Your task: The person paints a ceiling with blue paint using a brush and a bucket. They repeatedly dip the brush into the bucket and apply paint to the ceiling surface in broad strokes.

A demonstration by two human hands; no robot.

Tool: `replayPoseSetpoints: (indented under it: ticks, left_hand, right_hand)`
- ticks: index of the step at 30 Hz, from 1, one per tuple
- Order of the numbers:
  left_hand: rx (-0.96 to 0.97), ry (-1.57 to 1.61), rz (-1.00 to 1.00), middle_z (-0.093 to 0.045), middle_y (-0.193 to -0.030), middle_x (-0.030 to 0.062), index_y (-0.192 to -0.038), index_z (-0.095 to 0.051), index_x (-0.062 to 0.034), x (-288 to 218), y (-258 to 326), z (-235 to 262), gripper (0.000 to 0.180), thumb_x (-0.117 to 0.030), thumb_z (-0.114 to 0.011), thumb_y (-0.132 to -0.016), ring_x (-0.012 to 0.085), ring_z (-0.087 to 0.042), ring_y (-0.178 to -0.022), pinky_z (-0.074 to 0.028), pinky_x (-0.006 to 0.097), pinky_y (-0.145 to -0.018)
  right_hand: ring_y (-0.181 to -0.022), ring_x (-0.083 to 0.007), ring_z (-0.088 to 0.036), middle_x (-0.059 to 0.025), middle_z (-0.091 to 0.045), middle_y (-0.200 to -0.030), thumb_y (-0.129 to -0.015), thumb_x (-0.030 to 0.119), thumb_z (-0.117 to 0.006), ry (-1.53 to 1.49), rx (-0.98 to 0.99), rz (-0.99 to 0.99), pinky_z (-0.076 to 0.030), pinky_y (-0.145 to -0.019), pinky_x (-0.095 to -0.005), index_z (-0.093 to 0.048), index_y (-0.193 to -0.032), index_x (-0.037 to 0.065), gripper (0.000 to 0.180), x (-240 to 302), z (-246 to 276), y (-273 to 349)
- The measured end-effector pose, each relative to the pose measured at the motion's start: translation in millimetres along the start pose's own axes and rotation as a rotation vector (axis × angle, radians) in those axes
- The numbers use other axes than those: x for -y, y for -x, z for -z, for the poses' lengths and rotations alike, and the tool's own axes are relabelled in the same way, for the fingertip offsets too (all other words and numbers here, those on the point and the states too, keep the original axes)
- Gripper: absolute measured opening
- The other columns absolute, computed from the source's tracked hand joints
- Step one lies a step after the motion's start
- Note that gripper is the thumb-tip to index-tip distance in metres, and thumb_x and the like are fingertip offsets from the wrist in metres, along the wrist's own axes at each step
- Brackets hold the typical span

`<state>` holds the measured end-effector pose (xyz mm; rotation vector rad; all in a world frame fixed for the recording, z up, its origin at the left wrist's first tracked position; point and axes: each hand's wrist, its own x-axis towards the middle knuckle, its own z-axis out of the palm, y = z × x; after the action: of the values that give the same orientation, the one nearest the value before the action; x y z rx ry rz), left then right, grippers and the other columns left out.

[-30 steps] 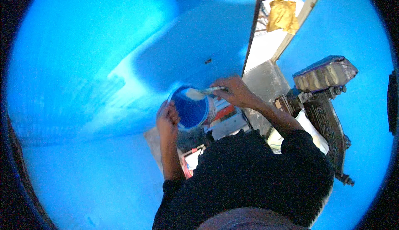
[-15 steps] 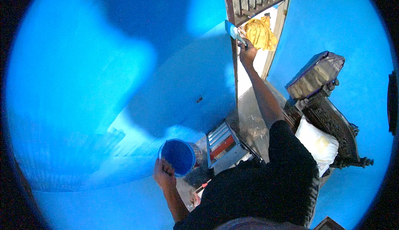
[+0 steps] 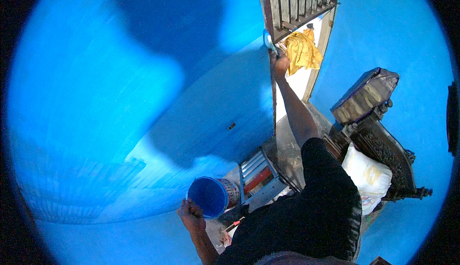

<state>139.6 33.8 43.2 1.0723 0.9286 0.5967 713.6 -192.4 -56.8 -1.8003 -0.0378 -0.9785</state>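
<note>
A paint bucket (image 3: 232, 192), blue inside, is tipped toward me at the lower middle. My left hand (image 3: 192, 215) is closed on its near rim. Farther up, my right arm stretches toward the door frame. The fingers of my right hand (image 3: 280, 66) are wrapped round a paintbrush (image 3: 269, 41), whose head is against the edge where the blue wall (image 3: 206, 107) meets the dark frame (image 3: 267, 13). How deep the paint is in the bucket cannot be made out.
A yellow cloth (image 3: 303, 52) hangs in the bright doorway. On the right are a carved dark wooden headboard (image 3: 383, 150), a wrapped bundle (image 3: 366, 95) and a white pillow (image 3: 366, 174). Beyond the bucket stands a slatted piece of furniture (image 3: 261, 174). A small wall socket (image 3: 231, 126) sits in the wall.
The brush has shifted slightly along the wall edge beside the frame, and my right wrist has turned. The bucket sits a little lower in view, as the whole view has shifted.
</note>
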Motion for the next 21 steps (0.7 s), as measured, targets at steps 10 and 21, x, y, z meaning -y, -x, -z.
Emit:
replayPoseSetpoints:
  ticks: [10,21]
  left_hand:
    - [0.072,0.013,-0.004,-0.031,-0.057,-0.0059,-0.086,-0.048,-0.0072,1.8,11.8,-5.1,0.01,-0.016,-0.047,-0.09,0.005,-0.027,-0.045,-0.021,0.021,-0.039]
    - [0.06,0.035,0.024,-0.029,-0.057,-0.0056,-0.088,-0.047,-0.0071,9.1,4.1,14.3,0.008,-0.014,-0.044,-0.091,0.0045,-0.025,-0.044,-0.019,0.021,-0.038]
  right_hand:
    - [-0.069,-0.0131,-0.065,-0.0087,-0.068,-0.081,-0.086,0.005,-0.054,-0.426,0.547,-0.014,-0.05,-0.058,-0.0261,-0.061,-0.108,0.001,0.023,67.1,12.8,126.7]
    - [-0.066,-0.0149,-0.064,-0.0077,-0.066,-0.08,-0.085,-0.001,-0.053,-0.363,0.271,-0.018,-0.052,-0.057,-0.0256,-0.064,-0.101,0.001,0.019,-7.2,9.0,25.7]
